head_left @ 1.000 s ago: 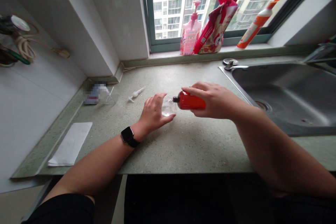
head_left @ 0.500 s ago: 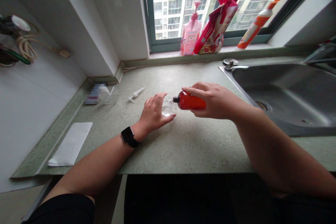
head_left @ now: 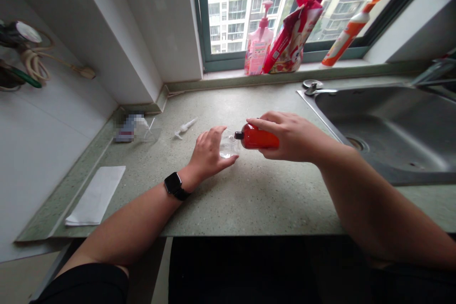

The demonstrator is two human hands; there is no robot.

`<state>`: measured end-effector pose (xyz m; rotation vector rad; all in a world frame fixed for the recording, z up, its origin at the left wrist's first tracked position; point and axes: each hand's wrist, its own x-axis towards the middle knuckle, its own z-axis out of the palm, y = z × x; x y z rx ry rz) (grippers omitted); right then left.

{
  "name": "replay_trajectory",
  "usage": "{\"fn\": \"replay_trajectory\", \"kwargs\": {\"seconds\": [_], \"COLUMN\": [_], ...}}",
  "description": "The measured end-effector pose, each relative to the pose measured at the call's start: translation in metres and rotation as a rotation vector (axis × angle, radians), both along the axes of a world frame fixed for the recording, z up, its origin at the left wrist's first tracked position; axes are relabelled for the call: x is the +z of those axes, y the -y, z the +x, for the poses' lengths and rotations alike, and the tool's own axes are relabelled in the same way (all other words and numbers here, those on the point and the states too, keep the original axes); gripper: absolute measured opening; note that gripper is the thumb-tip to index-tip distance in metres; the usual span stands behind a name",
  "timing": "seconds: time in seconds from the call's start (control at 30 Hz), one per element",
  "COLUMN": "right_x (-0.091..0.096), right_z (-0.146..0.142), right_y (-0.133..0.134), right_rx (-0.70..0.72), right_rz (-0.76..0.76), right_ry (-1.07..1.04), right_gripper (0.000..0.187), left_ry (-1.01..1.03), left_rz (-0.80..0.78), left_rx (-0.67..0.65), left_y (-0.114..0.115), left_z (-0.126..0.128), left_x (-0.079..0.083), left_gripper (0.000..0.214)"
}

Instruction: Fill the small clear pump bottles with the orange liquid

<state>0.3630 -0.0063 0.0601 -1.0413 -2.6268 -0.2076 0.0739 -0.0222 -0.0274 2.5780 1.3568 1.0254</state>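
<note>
My left hand (head_left: 210, 152) is curved round a clear, see-through container (head_left: 230, 145) standing on the speckled green counter. In my right hand (head_left: 290, 137) I grip a red bottle (head_left: 259, 137) with a black threaded neck and no cap on it. The bottle lies tipped on its side, its mouth pointing left over the clear container. Whether liquid runs out of it is too small to tell. Left of the container a clear pump head (head_left: 185, 128) with its tube lies on the counter.
A folded white cloth or paper (head_left: 95, 194) lies at the left. Behind it are a blurred packet (head_left: 130, 127) and a small clear item (head_left: 148, 130). The steel sink (head_left: 384, 133) is on the right. A pink pump bottle (head_left: 259, 50), a red bag (head_left: 297, 33) and an orange-white bottle (head_left: 345, 40) line the sill.
</note>
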Motion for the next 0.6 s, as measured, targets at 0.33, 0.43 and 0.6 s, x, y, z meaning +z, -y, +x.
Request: {"fn": "replay_trajectory", "kwargs": {"seconds": [0.33, 0.43, 0.6], "right_x": [0.0001, -0.0001, 0.0001], "right_z": [0.0002, 0.0004, 0.0005], "right_y": [-0.0003, -0.0005, -0.0005], "right_rx": [0.001, -0.003, -0.006], "right_rz": [0.001, -0.006, -0.012], "right_ry": [-0.008, -0.003, 0.003], "right_gripper": [0.074, 0.074, 0.075], "left_ry": [0.003, -0.003, -0.003], "left_rz": [-0.009, -0.019, -0.015], "left_rx": [-0.004, 0.002, -0.001], "left_y": [-0.0003, 0.0003, 0.0001], "left_z": [-0.0004, -0.0002, -0.0003], "left_x": [-0.0003, 0.0004, 0.0002], "left_gripper": [0.084, 0.084, 0.084]}}
